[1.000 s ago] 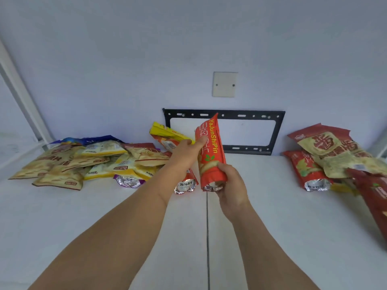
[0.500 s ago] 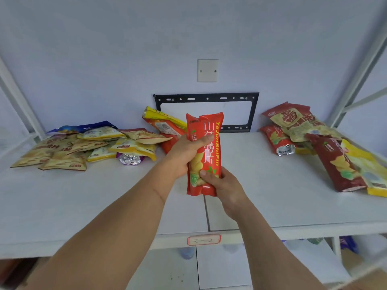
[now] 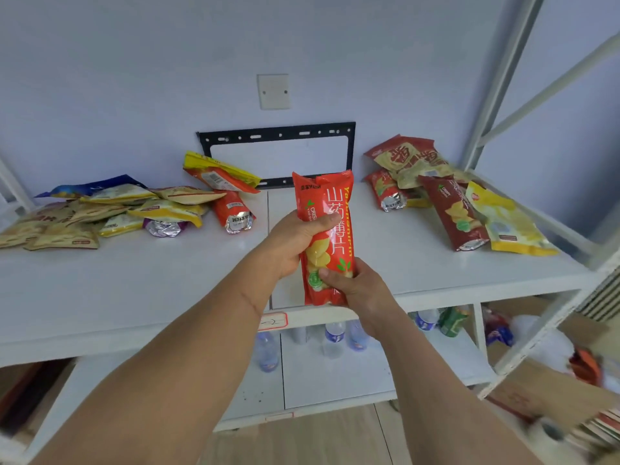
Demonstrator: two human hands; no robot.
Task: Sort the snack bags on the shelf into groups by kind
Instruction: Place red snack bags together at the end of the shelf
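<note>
Orange-red and upright, the chip bag (image 3: 327, 236) sits between my two hands above the front edge of the white shelf (image 3: 134, 290). My left hand (image 3: 292, 245) wraps its fingers round the bag's upper half; my right hand (image 3: 355, 288) grips the lower end, thumb across the front. On the shelf, a heap of pale yellow bags (image 3: 100, 213) lies far left, two orange bags (image 3: 228, 196) rest near the back, and mixed red and yellow bags (image 3: 453, 203) pile at the right.
</note>
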